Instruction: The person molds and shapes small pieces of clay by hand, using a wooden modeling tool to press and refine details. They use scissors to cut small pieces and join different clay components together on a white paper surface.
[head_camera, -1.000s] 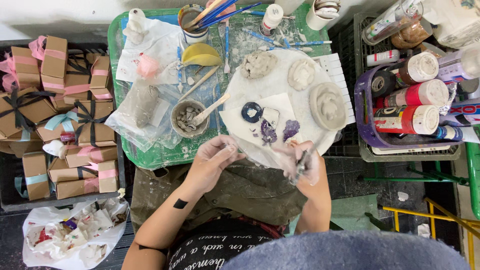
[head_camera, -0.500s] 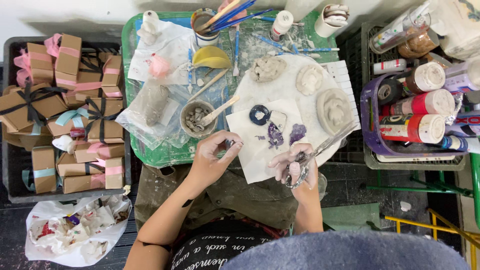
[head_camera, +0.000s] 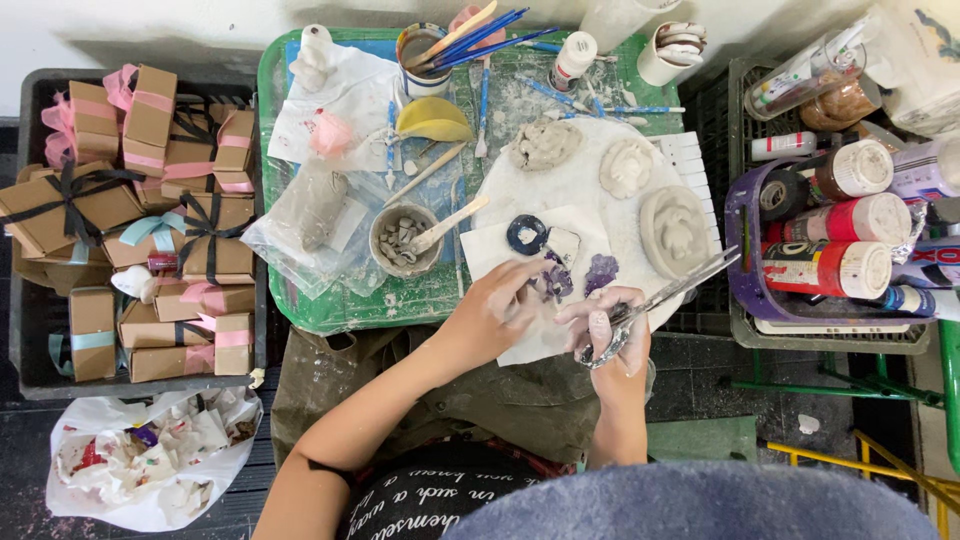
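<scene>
My left hand (head_camera: 492, 312) rests on a white sheet of paper (head_camera: 490, 250) and presses on a small purple painted piece (head_camera: 556, 283). My right hand (head_camera: 607, 332) grips a thin paintbrush (head_camera: 680, 284) whose handle points up to the right. On the same sheet lie a dark blue ring-shaped piece (head_camera: 526, 233) and another purple piece (head_camera: 601, 271). Three unpainted grey clay pieces (head_camera: 673, 228) sit on the round white board (head_camera: 600, 210) beyond.
The green table (head_camera: 330, 310) carries a small bowl with clay bits and a wooden stick (head_camera: 404, 240), a cup of brushes (head_camera: 425, 50) and a yellow palette (head_camera: 432, 118). Paint bottles (head_camera: 835, 265) fill a crate on the right. Ribboned brown boxes (head_camera: 150, 220) crowd the left.
Both hands moved up onto the white sheet. My left hand now covers the purple piece, and the brush in my right hand swung so its handle points up-right.
</scene>
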